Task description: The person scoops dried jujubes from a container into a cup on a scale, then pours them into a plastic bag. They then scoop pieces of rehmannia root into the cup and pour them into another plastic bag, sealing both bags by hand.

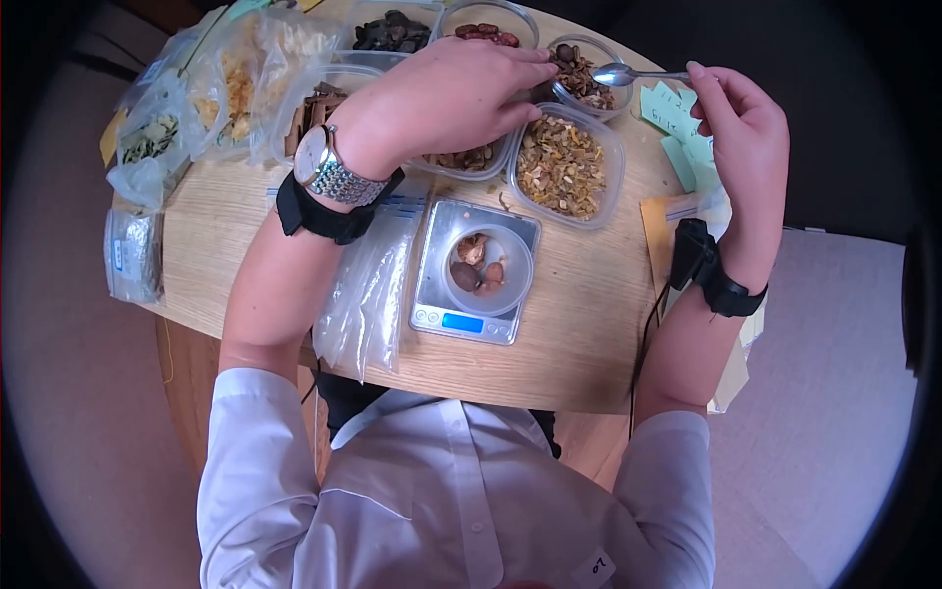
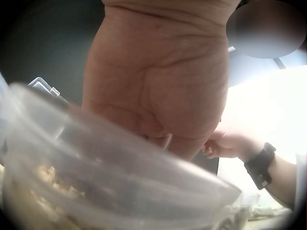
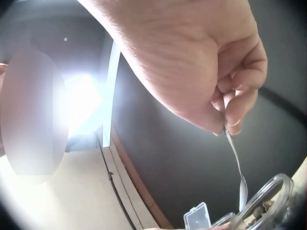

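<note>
My right hand (image 1: 751, 123) pinches the handle of a metal spoon (image 1: 616, 75) between thumb and fingers. The spoon's bowl hangs over a round clear tub (image 1: 626, 102) of dark brown dried pieces (image 1: 581, 80). In the right wrist view, the spoon (image 3: 243, 191) slants down beside the tub's rim. My left hand (image 1: 451, 93) reaches across the other tubs, its fingers extended and fingertips right at the round tub's near-left rim. In the left wrist view, a translucent tub wall (image 2: 144, 172) partly hides the left fingers.
A digital scale (image 1: 429, 285) bears a round plastic bowl (image 1: 525, 280) with several brown dried pieces. A square tub (image 1: 615, 191) of yellowish chips stands behind it. Clear bags (image 1: 358, 294) lie left of the scale; filled bags (image 1: 235, 98) crowd the far left. Green notes (image 1: 677, 118) lie right.
</note>
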The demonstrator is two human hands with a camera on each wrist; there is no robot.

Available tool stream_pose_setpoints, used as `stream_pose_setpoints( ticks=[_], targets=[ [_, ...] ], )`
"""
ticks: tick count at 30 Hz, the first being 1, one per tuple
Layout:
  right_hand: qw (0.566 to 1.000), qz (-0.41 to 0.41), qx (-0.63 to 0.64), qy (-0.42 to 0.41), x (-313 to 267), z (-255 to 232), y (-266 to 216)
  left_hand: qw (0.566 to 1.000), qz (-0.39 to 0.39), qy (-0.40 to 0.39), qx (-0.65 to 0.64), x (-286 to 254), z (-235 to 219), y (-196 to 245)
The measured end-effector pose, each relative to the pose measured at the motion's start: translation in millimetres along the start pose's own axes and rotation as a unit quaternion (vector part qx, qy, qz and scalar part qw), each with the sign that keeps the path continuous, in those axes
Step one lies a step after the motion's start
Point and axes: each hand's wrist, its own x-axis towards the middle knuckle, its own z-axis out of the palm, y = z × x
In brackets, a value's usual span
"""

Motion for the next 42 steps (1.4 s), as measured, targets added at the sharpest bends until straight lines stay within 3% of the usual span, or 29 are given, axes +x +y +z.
stream_pose_setpoints(
  ticks=[10, 20, 29, 42],
  targets=[
    [0.998, 0.011, 0.047, 0.029, 4.5, 3.0, 7.4, 0.999, 0.002, -0.018, -0.033, -1.2, -6.4, 3.5],
    [0.997, 0.050, -0.041, 0.036, 7.2, 13.5, 9.3, 0.999, 0.000, -0.010, -0.036, 0.5, -15.4, 8.7],
    [0.992, -0.001, -0.119, 0.036, 2.0, 28.4, 6.3, 0.999, -0.003, -0.021, -0.028, 1.9, -18.4, 11.2],
    [0.996, 0.058, -0.060, 0.012, 8.0, 35.9, 14.8, 0.999, -0.006, -0.025, -0.024, 1.4, -17.6, 11.0]
  ],
)
